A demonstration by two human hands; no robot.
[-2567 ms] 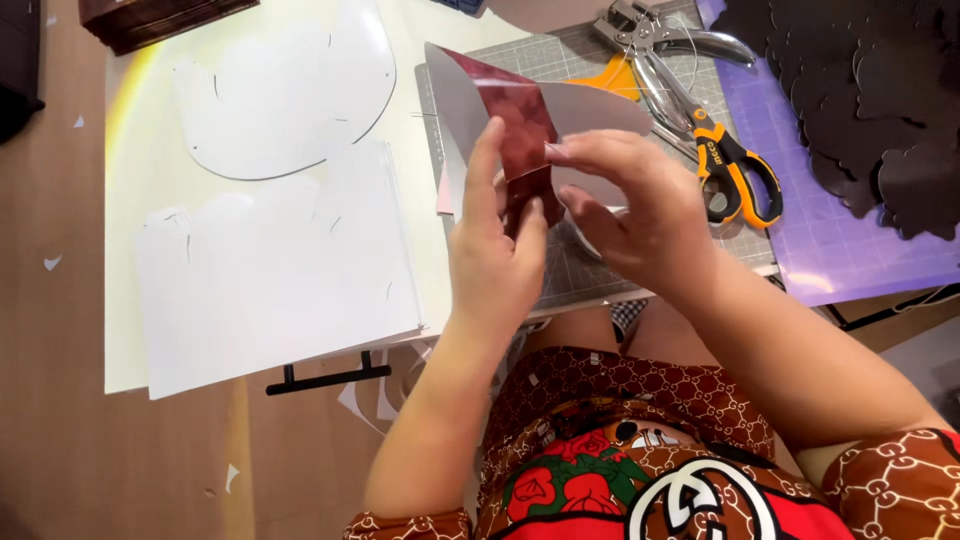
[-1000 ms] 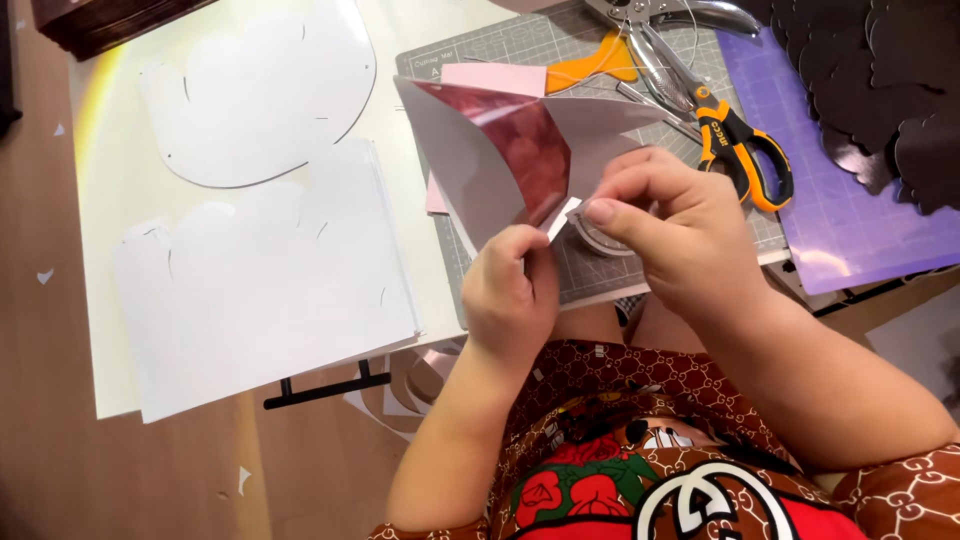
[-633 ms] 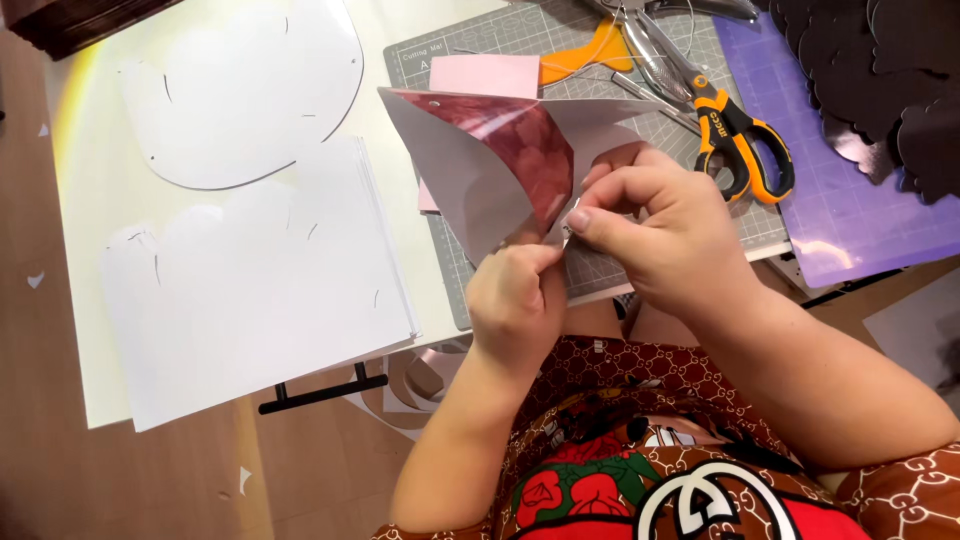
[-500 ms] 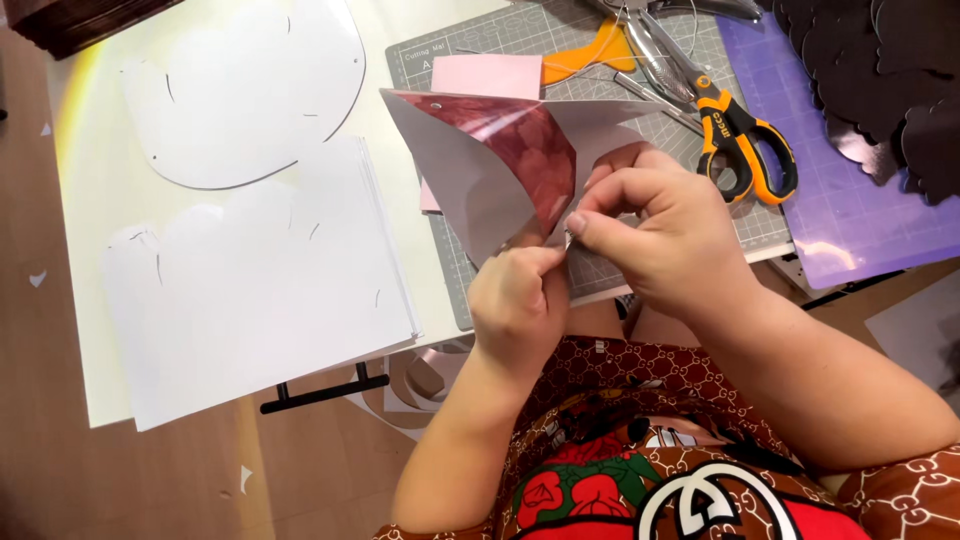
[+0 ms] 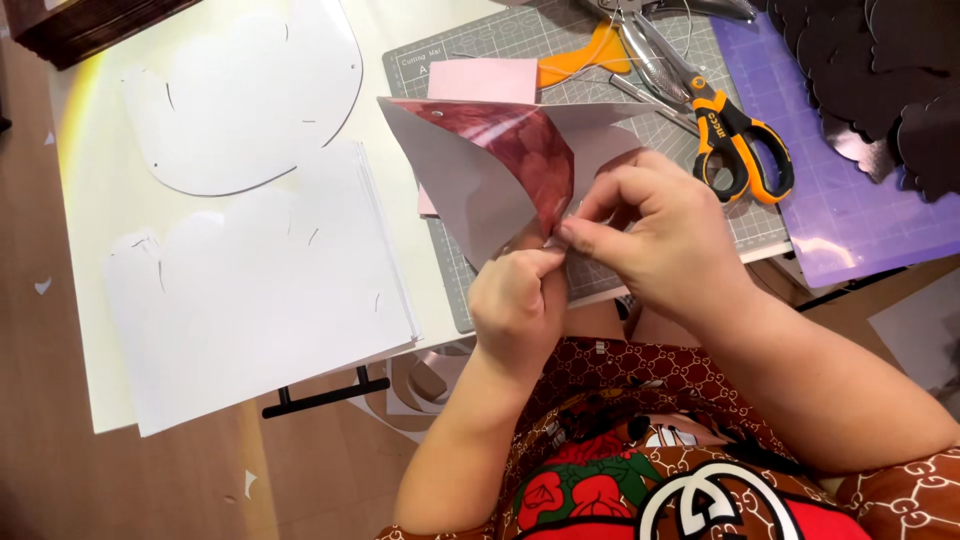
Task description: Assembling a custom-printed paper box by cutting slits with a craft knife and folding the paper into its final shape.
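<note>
Head view: both hands pinch a folded sheet (image 5: 480, 180), white outside and red inside, held above the cutting mat (image 5: 470, 290). Left hand (image 5: 518, 305) is closed on the lower edge, steadying it. Right hand (image 5: 665, 235) is closed fingertip-tight on the corner, where the layers meet. Scissors (image 5: 735, 140) lie within reach, white cut-outs (image 5: 260, 290) stacked left on the tabletop (image 5: 85, 200).

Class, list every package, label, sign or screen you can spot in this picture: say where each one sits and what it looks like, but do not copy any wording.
No packages, signs or screens show.
Printed label: top left corner of the grey-green cutting mat, small pale lettering beside the grid.
Brand mark: on the black neck of the orange-handled scissors, small and pale, right of the hands.
</note>
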